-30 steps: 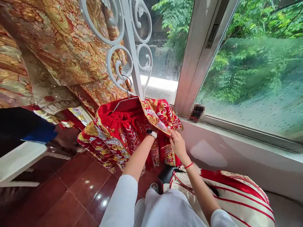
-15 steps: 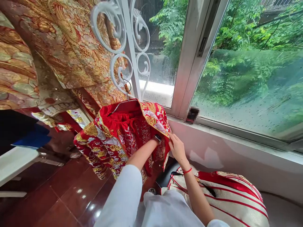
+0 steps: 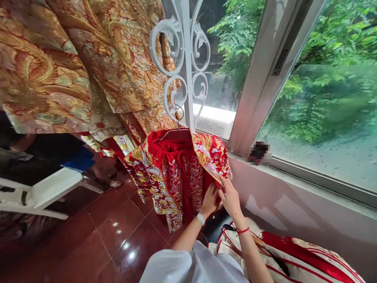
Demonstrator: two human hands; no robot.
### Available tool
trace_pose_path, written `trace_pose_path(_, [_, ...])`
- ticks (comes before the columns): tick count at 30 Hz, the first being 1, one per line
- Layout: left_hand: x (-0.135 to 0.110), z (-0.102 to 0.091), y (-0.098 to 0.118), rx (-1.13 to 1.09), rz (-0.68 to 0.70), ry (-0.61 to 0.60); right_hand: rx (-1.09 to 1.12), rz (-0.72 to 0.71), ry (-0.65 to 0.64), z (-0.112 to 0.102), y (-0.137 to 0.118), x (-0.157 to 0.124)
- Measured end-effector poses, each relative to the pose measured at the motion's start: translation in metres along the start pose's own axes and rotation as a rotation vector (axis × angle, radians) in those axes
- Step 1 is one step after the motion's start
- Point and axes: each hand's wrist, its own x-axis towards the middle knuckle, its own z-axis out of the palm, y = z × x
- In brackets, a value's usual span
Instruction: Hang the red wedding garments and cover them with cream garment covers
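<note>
A red jacket (image 3: 153, 188) with gold and silver embroidery hangs open on a wire hanger (image 3: 178, 126). Inside it hangs a red embroidered skirt (image 3: 172, 173) with a gathered waist. My right hand (image 3: 231, 198) pinches the jacket's front edge on the right side. Beside it, my left hand (image 3: 209, 201) rests with fingers stretched out against the inner side of that same front panel; its fingertips are partly lost among the red fabric. A pale watch strap circles the left wrist, a red cord the right.
The hanger hooks onto a white scrollwork stand (image 3: 185, 59). Gold embroidered garments (image 3: 118, 59) hang at the left. A white chair (image 3: 57, 186) and a person's foot (image 3: 115, 183) are beyond. A cream-and-red garment (image 3: 265, 243) lies at lower right, below the window (image 3: 324, 118).
My left arm has drawn back from deep inside the jacket, so the whole left hand now shows beside the right. My right hand keeps hold of the jacket edge. The view has shifted left.
</note>
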Motion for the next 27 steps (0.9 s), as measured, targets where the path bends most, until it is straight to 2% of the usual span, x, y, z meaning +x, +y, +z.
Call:
trace_pose_path(1, [-0.017,0.008,-0.008,0.004,-0.150,0.129,-0.002,0.000,-0.010,0.005,0.001,-0.001])
trace_pose_path(3, [-0.046,0.013,-0.038,0.020,-0.513,0.519,-0.033,0.003,-0.048,0.017,-0.001,-0.002])
trace_pose_path(5, [-0.059,0.003,-0.084,0.026,-0.776,0.868,-0.073,0.009,-0.101,0.030,-0.007,0.000])
trace_pose_path(6, [-0.060,-0.007,-0.110,-0.012,-0.819,0.887,-0.085,0.009,-0.131,0.037,-0.010,0.003])
trace_pose_path(8, [-0.052,-0.032,-0.156,-0.143,-0.863,0.800,-0.084,-0.002,-0.184,0.047,-0.015,0.011])
trace_pose_path(10, [-0.043,-0.055,-0.181,-0.253,-0.864,0.696,-0.064,-0.032,-0.224,0.050,-0.019,0.021])
trace_pose_path(12, [-0.038,-0.071,-0.177,-0.307,-0.841,0.659,-0.055,-0.077,-0.255,0.047,-0.025,0.027])
trace_pose_path(14, [-0.037,-0.075,-0.147,-0.326,-0.813,0.650,-0.049,-0.130,-0.277,0.040,-0.036,0.027])
trace_pose_path(17, [-0.033,-0.064,-0.090,-0.360,-0.790,0.580,-0.022,-0.203,-0.344,0.032,-0.055,0.018])
trace_pose_path(19, [-0.025,-0.056,-0.066,-0.389,-0.791,0.493,-0.045,-0.211,-0.417,0.034,-0.064,0.017])
trace_pose_path(21, [-0.013,-0.054,-0.060,-0.399,-0.812,0.405,-0.117,-0.179,-0.477,0.040,-0.065,0.023])
trace_pose_path(23, [-0.001,-0.058,-0.062,-0.398,-0.808,0.360,-0.183,-0.170,-0.528,0.048,-0.060,0.033])
trace_pose_path(27, [0.019,-0.066,-0.063,-0.359,-0.727,0.391,-0.186,-0.233,-0.586,0.060,-0.046,0.039])
